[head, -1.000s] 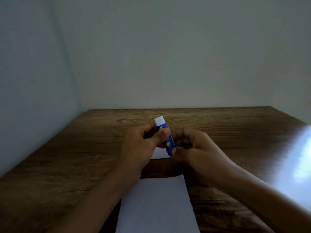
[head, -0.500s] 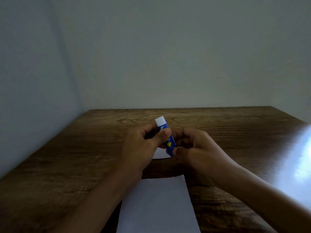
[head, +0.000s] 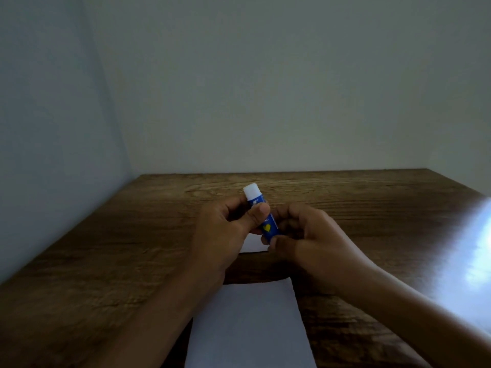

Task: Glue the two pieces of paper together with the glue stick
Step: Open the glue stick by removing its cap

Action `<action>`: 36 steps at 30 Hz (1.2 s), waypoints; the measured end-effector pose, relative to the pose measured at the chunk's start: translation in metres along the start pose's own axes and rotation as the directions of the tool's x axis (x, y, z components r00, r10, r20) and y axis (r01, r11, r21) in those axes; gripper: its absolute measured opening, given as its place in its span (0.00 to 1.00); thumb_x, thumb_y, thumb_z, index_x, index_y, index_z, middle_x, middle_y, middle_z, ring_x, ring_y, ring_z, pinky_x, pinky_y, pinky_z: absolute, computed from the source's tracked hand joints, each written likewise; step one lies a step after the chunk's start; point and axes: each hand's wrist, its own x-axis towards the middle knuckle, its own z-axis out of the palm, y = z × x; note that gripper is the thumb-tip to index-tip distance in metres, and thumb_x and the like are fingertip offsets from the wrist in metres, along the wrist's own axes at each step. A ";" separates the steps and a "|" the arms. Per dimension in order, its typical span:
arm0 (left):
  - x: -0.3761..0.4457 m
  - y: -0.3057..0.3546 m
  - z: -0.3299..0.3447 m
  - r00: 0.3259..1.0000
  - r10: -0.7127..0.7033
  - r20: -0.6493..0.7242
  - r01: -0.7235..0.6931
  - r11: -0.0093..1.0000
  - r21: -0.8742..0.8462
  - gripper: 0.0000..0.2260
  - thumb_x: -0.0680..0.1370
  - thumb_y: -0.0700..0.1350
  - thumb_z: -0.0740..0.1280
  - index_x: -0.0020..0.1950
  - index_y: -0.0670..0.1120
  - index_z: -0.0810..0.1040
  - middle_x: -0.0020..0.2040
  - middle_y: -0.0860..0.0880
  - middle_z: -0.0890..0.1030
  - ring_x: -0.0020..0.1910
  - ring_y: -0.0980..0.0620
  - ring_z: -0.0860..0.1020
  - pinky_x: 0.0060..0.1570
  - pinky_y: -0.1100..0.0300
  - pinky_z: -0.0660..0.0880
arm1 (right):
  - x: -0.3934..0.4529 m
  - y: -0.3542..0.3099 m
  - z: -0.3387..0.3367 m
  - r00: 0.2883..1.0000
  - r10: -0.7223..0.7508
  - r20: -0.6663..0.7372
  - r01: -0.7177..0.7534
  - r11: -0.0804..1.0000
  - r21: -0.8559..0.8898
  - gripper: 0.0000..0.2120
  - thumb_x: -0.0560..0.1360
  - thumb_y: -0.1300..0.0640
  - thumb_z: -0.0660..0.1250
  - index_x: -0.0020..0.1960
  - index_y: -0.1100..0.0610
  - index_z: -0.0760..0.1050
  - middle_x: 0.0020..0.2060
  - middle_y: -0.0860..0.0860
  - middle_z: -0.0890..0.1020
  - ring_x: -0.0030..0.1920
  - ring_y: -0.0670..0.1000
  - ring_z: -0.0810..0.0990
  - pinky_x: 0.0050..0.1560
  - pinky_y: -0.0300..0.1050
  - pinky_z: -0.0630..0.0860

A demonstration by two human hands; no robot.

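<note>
Head view: left hand (head: 225,232) and right hand (head: 313,240), grips clenched on the uncapped glue stick (head: 263,213) above the paper (head: 249,328).

Glue stick (head: 263,216): white end raised marginally and shifted slightly right compared with a second ago; tilt unchanged in kind. Left hand (head: 225,235): thumb slid a little farther over the blue barrel. Right hand (head: 310,240): grip on the near end shifted very slightly right.
</note>
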 end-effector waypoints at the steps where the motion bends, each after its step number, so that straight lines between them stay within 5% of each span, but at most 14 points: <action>1: 0.000 0.000 -0.001 1.000 0.002 -0.004 -0.002 1.000 0.003 0.10 0.60 0.54 0.66 0.40 0.57 0.77 0.31 0.65 0.82 0.35 0.63 0.80 0.32 0.73 0.74 | 0.000 0.001 0.001 1.000 -0.007 -0.004 0.007 0.999 -0.035 0.14 0.70 0.57 0.69 0.51 0.43 0.72 0.45 0.45 0.82 0.46 0.43 0.80 0.48 0.43 0.79; 5: 0.000 -0.001 -0.001 1.000 0.010 -0.002 -0.010 0.999 0.039 0.10 0.59 0.55 0.66 0.39 0.57 0.78 0.32 0.63 0.82 0.36 0.60 0.81 0.36 0.69 0.77 | -0.003 -0.002 0.004 0.998 -0.041 -0.051 0.032 0.988 -0.150 0.16 0.67 0.53 0.72 0.47 0.39 0.69 0.43 0.42 0.78 0.42 0.42 0.78 0.39 0.34 0.75; 14: -0.002 0.004 0.003 1.000 0.012 0.017 -0.013 0.999 0.046 0.07 0.60 0.54 0.66 0.37 0.59 0.77 0.31 0.66 0.81 0.35 0.64 0.80 0.34 0.71 0.76 | -0.004 -0.007 -0.006 0.999 0.043 -0.005 -0.044 0.999 -0.019 0.14 0.72 0.63 0.65 0.55 0.49 0.75 0.46 0.47 0.82 0.47 0.45 0.80 0.50 0.48 0.80; 18: -0.003 0.003 0.000 1.000 -0.001 0.002 0.000 0.999 0.049 0.06 0.59 0.54 0.66 0.35 0.60 0.76 0.30 0.66 0.81 0.34 0.64 0.80 0.32 0.73 0.74 | -0.006 -0.007 0.002 1.000 0.012 -0.008 -0.013 0.988 -0.151 0.17 0.69 0.51 0.70 0.56 0.47 0.72 0.47 0.44 0.79 0.46 0.44 0.78 0.48 0.42 0.78; 23: -0.004 0.001 0.002 1.000 0.018 0.004 -0.019 0.997 0.079 0.13 0.59 0.56 0.67 0.42 0.56 0.79 0.36 0.59 0.83 0.36 0.60 0.81 0.36 0.69 0.77 | -0.006 -0.004 0.006 0.999 0.005 -0.037 -0.010 0.989 -0.144 0.17 0.69 0.55 0.70 0.56 0.49 0.71 0.48 0.43 0.78 0.47 0.42 0.77 0.42 0.33 0.75; 28: -0.002 0.002 0.003 1.000 0.003 -0.004 -0.003 0.998 0.067 0.10 0.59 0.54 0.67 0.40 0.58 0.77 0.34 0.60 0.82 0.35 0.62 0.80 0.34 0.71 0.76 | -0.002 -0.005 0.001 0.999 0.041 -0.002 -0.041 0.998 -0.054 0.14 0.71 0.60 0.67 0.55 0.50 0.74 0.48 0.48 0.81 0.49 0.46 0.80 0.51 0.46 0.79; 36: -0.002 0.002 0.003 1.000 -0.004 0.006 0.004 0.998 0.058 0.16 0.60 0.54 0.67 0.45 0.52 0.79 0.41 0.54 0.82 0.35 0.60 0.81 0.35 0.70 0.76 | -0.004 -0.004 0.005 0.999 0.002 -0.051 -0.010 0.987 -0.158 0.17 0.69 0.54 0.70 0.57 0.49 0.73 0.48 0.44 0.79 0.47 0.43 0.78 0.47 0.39 0.77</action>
